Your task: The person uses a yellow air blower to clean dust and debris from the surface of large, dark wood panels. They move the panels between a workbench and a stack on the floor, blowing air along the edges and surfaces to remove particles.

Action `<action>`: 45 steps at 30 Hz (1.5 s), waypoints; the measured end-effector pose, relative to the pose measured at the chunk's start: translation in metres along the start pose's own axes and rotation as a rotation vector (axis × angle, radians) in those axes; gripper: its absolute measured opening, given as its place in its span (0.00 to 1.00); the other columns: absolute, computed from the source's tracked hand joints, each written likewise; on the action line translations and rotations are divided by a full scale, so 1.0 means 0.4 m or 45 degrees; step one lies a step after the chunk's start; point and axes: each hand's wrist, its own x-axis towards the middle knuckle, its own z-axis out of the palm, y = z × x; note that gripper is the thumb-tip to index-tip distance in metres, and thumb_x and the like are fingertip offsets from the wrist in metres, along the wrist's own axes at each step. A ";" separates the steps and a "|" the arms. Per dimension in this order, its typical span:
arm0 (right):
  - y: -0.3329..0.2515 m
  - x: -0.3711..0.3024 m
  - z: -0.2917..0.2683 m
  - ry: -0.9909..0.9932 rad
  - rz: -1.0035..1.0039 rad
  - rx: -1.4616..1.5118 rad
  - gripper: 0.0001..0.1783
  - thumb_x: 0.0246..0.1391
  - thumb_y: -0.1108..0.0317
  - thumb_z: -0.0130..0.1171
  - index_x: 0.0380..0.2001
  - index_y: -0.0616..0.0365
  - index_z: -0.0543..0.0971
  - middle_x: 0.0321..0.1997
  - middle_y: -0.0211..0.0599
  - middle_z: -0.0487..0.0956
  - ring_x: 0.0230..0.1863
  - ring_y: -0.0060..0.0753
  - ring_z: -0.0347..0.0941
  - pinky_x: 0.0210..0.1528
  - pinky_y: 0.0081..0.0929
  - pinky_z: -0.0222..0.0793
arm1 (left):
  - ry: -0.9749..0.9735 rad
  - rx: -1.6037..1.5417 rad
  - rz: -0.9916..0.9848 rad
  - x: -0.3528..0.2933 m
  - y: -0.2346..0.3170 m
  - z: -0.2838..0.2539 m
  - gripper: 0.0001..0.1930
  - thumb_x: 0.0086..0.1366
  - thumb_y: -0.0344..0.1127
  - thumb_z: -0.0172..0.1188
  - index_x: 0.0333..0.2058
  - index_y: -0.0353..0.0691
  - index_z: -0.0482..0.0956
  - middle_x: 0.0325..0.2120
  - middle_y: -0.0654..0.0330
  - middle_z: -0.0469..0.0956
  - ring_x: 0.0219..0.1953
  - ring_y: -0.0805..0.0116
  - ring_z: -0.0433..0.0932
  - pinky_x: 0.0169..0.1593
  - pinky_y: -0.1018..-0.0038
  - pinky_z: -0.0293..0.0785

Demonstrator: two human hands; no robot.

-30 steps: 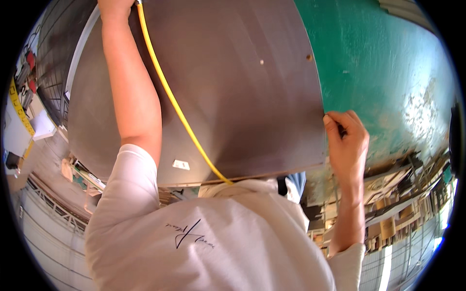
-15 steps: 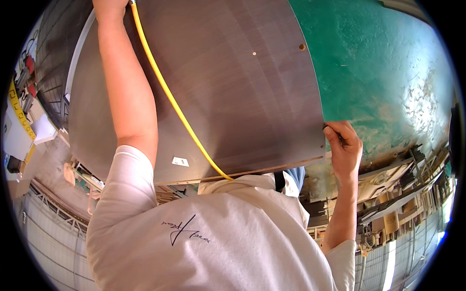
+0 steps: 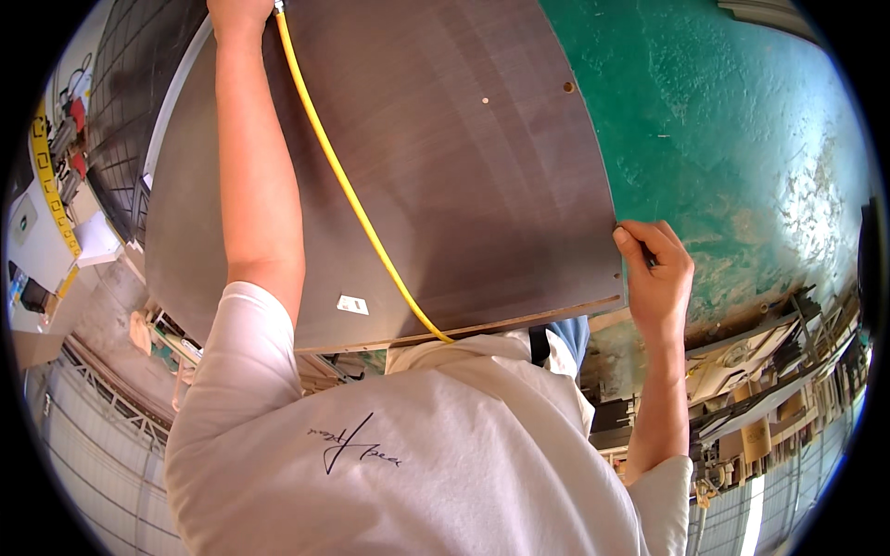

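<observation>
A large grey-brown panel [image 3: 464, 185] with a curved outline fills the space in front of me. At the top edge of the view is my left hand [image 3: 241, 17], its fingers out of sight, beside the metal end of a yellow hose [image 3: 345, 185]. That hose curves down across the panel to my waist. Along the panel's right edge, my right hand [image 3: 660, 269] is closed in a pinch, thumb against forefinger; whatever sits between them is hidden. A white label [image 3: 352, 305] lies on the near part of the panel.
Green floor [image 3: 705, 139] spreads to the right of the panel. Stacked boards and offcuts [image 3: 760, 398] stand at the lower right. On the far left are a dark tiled surface [image 3: 130, 102] and a yellow patterned strip [image 3: 54, 190].
The panel's left part, the hose and my left hand appear shifted slightly right in view. My right hand stays pinched at the panel's right edge, a touch higher.
</observation>
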 end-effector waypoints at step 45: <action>0.024 -0.039 -0.020 0.026 0.025 0.113 0.07 0.63 0.71 0.65 0.40 0.64 0.85 0.33 0.34 0.79 0.32 0.25 0.72 0.36 0.26 0.69 | 0.034 -0.012 0.108 -0.008 -0.014 0.005 0.16 0.66 0.45 0.65 0.36 0.35 0.81 0.23 0.60 0.77 0.28 0.69 0.74 0.35 0.67 0.70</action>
